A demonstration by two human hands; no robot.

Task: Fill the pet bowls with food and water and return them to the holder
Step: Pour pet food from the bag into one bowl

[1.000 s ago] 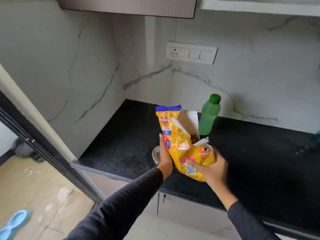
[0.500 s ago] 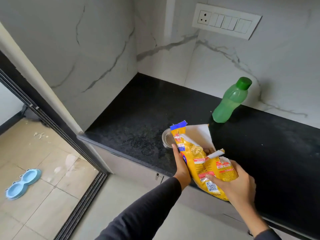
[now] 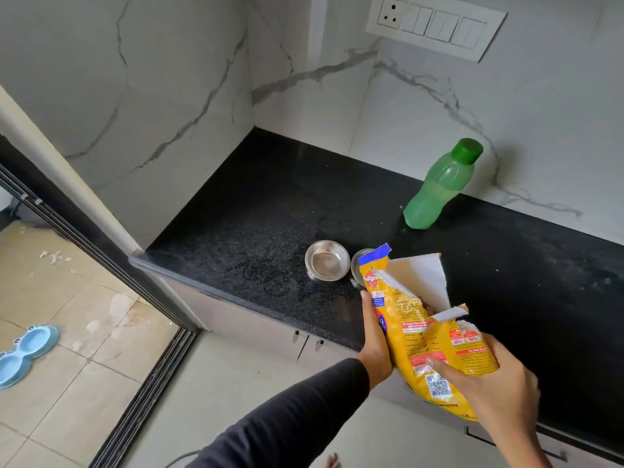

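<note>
While both hands hold the torn-open yellow food bag (image 3: 429, 336) over the counter edge, I judge the task barely started. My left hand (image 3: 374, 336) grips the bag's left side, thumb along the edge; my right hand (image 3: 496, 383) grasps its lower right, index finger laid across the front. Bag is upright, mouth up, nothing pouring. Two steel bowls sit on the black counter (image 3: 256, 231): the left bowl (image 3: 327, 260) looks bare inside, no food or water that I can see; the second bowl (image 3: 358, 266) sits just beside it, mostly hidden behind the bag's top corner, contents can't tell. Green bottle (image 3: 439, 187) stands capped near the back wall, well apart from the bowls, looks untouched. Blue holder (image 3: 25, 352) lies on the floor tiles far left, both wells without bowls. Left to do, as I read it: tip food into one bowl, uncap the bottle and pour water into the other, carry both down to the holder.
</note>
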